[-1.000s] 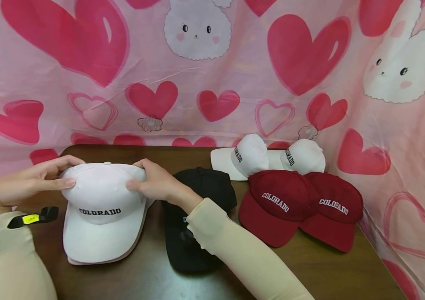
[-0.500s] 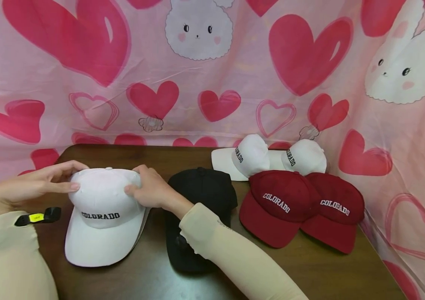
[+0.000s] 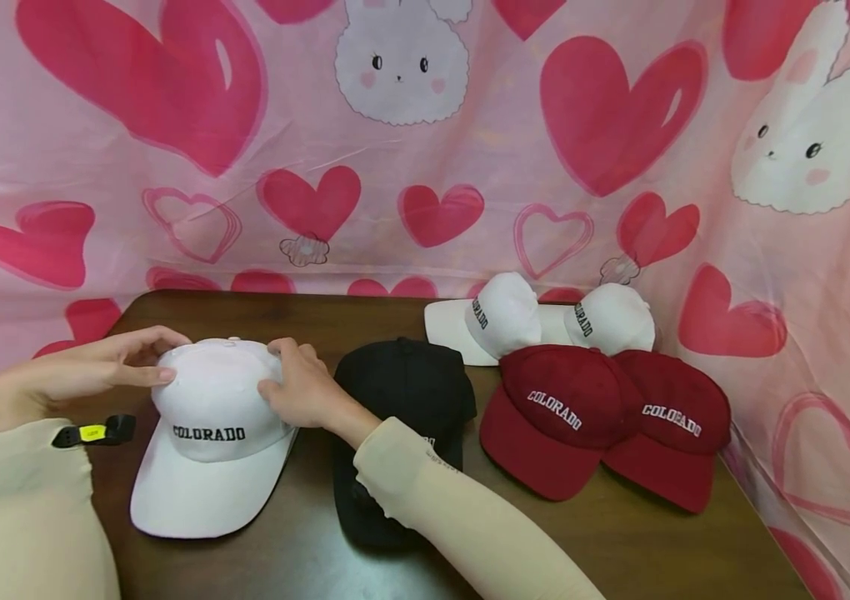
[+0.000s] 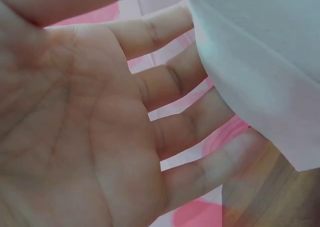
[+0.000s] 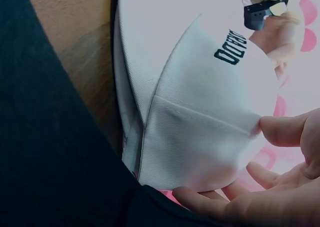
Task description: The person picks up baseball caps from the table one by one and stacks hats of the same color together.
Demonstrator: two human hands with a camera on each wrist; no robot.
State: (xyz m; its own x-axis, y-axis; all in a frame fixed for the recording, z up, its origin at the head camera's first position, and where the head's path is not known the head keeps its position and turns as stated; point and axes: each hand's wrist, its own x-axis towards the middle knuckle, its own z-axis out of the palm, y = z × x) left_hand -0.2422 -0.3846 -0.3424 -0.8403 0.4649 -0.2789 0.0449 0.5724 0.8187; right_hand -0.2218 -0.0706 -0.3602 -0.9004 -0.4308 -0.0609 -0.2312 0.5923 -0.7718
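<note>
A white baseball cap (image 3: 218, 392) lettered COLORADO sits at the left of the table, its brim toward me. My left hand (image 3: 91, 371) grips the crown's left side, thumb in front and fingers behind; in the left wrist view its fingertips disappear behind the white fabric (image 4: 265, 52). On the opposite side my right hand (image 3: 307, 387) holds the crown between thumb and fingers. A second white edge (image 5: 131, 137) shows beneath this cap's brim in the right wrist view. Beside my right hand lies a black cap (image 3: 402, 379), partly covered by my right forearm.
Two dark red caps (image 3: 552, 392) overlap at the right of the brown table (image 3: 297, 533). Behind them two white caps (image 3: 503, 321) lie with brims pointing left. A pink heart-patterned cloth (image 3: 365, 150) hangs along the back and sides.
Both hands and the white cap have shifted slightly right and down. The second brim that showed below the cap's front edge in the head view is now covered.
</note>
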